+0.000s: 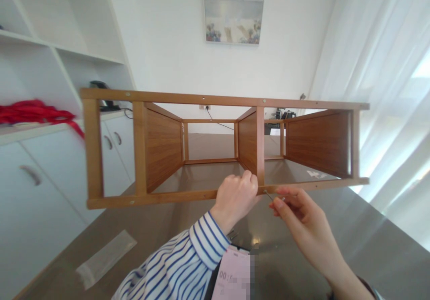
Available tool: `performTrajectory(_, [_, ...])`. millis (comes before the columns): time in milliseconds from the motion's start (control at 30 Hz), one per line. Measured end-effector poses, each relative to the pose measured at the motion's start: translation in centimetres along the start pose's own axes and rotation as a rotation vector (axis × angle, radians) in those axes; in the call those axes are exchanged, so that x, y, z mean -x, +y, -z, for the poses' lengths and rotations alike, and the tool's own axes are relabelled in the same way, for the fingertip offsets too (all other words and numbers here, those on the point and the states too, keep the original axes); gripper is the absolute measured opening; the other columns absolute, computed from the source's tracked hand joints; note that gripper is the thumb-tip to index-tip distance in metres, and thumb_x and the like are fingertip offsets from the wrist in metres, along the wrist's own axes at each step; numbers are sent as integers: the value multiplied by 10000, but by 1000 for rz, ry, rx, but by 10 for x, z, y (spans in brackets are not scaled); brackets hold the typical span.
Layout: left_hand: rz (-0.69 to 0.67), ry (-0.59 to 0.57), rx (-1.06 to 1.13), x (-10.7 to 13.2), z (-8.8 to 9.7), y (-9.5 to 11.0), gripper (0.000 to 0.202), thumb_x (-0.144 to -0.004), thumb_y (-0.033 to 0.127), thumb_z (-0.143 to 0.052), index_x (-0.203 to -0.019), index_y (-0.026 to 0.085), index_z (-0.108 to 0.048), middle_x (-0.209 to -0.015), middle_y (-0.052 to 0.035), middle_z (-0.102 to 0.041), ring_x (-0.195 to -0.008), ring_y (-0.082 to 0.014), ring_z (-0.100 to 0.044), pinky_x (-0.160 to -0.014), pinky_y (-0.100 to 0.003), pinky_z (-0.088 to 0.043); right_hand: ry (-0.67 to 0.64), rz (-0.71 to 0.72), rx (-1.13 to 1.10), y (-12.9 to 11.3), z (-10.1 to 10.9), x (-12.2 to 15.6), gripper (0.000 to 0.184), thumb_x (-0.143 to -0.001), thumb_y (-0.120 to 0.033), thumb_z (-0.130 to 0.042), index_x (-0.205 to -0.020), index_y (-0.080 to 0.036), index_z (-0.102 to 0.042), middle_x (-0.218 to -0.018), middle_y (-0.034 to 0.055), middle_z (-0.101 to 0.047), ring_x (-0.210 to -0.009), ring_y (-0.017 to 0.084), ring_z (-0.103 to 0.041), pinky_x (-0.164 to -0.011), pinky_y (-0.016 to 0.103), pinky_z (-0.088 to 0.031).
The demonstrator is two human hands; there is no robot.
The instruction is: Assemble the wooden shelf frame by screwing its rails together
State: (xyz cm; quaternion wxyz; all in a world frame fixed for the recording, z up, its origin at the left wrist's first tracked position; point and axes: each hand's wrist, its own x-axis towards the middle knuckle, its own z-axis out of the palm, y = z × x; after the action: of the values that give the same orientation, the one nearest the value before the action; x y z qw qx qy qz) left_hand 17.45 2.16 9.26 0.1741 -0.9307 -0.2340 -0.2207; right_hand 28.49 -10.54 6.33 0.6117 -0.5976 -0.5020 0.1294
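Holding wooden rack [260, 143] — orange-brown, open-framed, 3 panels [164, 145]

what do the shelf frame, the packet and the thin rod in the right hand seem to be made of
Shelf frame: probably wood or bamboo, smooth and perhaps varnished; honey-brown, with fine straight grain on its panels. Packet: likely thin clear plastic, as it looks see-through with pale highlights. Thin rod: perhaps bare metal, being greyish, but too small to be sure.
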Motion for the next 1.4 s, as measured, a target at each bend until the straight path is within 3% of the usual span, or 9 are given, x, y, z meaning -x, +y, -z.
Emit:
performTrajectory(200, [-10,3,3,0,0,-1,233,-829,372,-579,-806,140,-573,-776,-57,-597,-666,-241,-644,-570,-337,-464,17,7,57,0,3,2,188,-867,-389,-568,-852,-203,-586,-744,14,-667,-693,132,-634,-644,229,-510])
performTrajectory(267, [-14,9,3,0,-1,-1,232,-830,371,-576,-808,140,-573,-777,-55,-597,-660,-241,-641,-564,-340,-464,17,118,225,0,7,1,157,-877,-357,-561,-858,-208,-610,-791,28,-670,-738,146,-629,-663,246,-503])
performTrajectory(433, [-4,25,-8,0,-2,0,240,-831,381,-569,-804,142,-571,-768,-58,-600,-657,-240,-639,-567,-338,-463,48,562,684,-7,20,-2,131,-882,-211,-552,-966,-199,-651,-922,75,-621,-842,179,-580,-750,311,-478])
performTrajectory(567, [-3,32,-8,0,-1,0,239,-834,381,-564,-806,145,-574,-778,-60,-605,-657,-243,-638,-562,-339,-460,1,695,846,-14,23,-2,152,-883,-161,-534,-981,-184,-649,-861,71,-612,-795,182,-562,-718,318,-469])
performTrajectory(700, [-1,31,-3,1,1,0,243,-833,384,-567,-801,143,-574,-768,-58,-602,-651,-239,-637,-559,-333,-457,-2,585,723,-17,17,-1,141,-902,-206,-510,-921,-180,-647,-801,53,-617,-726,158,-573,-671,290,-470])
performTrajectory(867, [2,0,-2,0,2,0,273,-832,410,-570,-809,138,-571,-786,-64,-606,-670,-241,-644,-568,-327,-457,11,187,387,-13,5,1,168,-877,-310,-552,-961,-215,-661,-862,33,-673,-733,140,-610,-641,246,-486])
performTrajectory(1033, [-5,-35,3,0,5,0,267,-852,393,-548,-816,129,-571,-789,-70,-602,-694,-230,-650,-590,-321,-463,10,-109,30,-9,-4,0,282,-810,-427,-607,-870,-166,-695,-645,14,-645,-551,123,-564,-494,225,-466])
performTrajectory(1200, [-1,-38,9,0,6,0,260,-844,391,-560,-834,131,-575,-795,-73,-604,-699,-237,-649,-594,-324,-467,8,-101,-3,-11,-1,0,306,-759,-433,-659,-902,-171,-726,-629,19,-677,-573,148,-616,-541,257,-528])
performTrajectory(1400, [-2,-43,12,0,6,0,260,-844,389,-559,-843,131,-581,-803,-75,-605,-703,-243,-648,-607,-335,-473,-129,175,304,-13,14,-1,228,-837,-339,-601,-1014,-238,-701,-902,33,-717,-792,172,-669,-686,270,-560])
